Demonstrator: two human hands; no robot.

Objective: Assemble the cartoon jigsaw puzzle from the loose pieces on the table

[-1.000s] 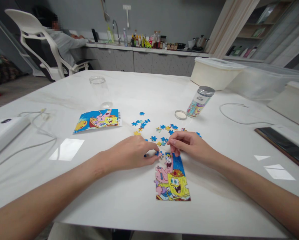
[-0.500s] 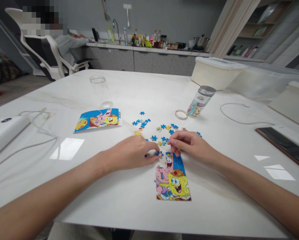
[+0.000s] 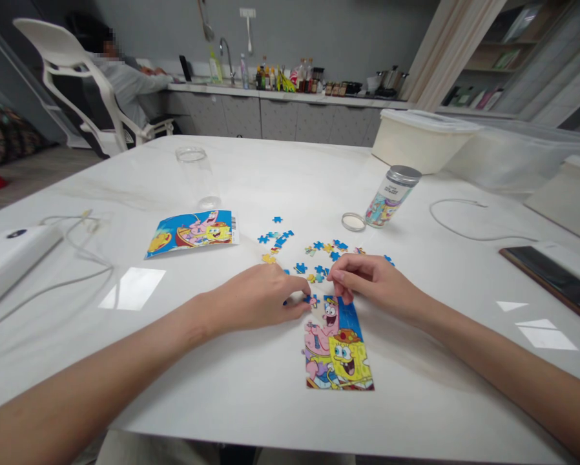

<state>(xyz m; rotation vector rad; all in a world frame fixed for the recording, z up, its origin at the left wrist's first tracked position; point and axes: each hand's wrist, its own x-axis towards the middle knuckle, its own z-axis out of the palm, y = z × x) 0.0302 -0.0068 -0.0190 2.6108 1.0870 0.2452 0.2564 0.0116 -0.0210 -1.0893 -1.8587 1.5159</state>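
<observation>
My left hand [image 3: 270, 294] has thumb and forefinger closed on a small blue-and-pink puzzle piece [image 3: 314, 301]. The piece is at the upper left of a partly assembled cartoon puzzle [image 3: 341, 352], beside the pink character's head; a gap shows below it. Over the puzzle's top edge rests my right hand [image 3: 367, 278], its fingers curled in; whatever they may hold is hidden. Loose puzzle pieces [image 3: 300, 268], mostly blue with some yellow, lie scattered beyond both hands. To the left is a picture sheet [image 3: 193, 234] with the same characters.
A clear open jar [image 3: 196, 174] stands behind the sheet. On the right are a printed canister [image 3: 391, 197], a round lid [image 3: 353, 222], a cable [image 3: 457, 229], a phone [image 3: 551, 278] and storage boxes [image 3: 420, 139]. A power strip [image 3: 16, 258] lies left. Another person [image 3: 132, 87] sits far left.
The view has shifted very slightly. Both hands keep nearly the same pose, with the left hand still on the puzzle piece.
</observation>
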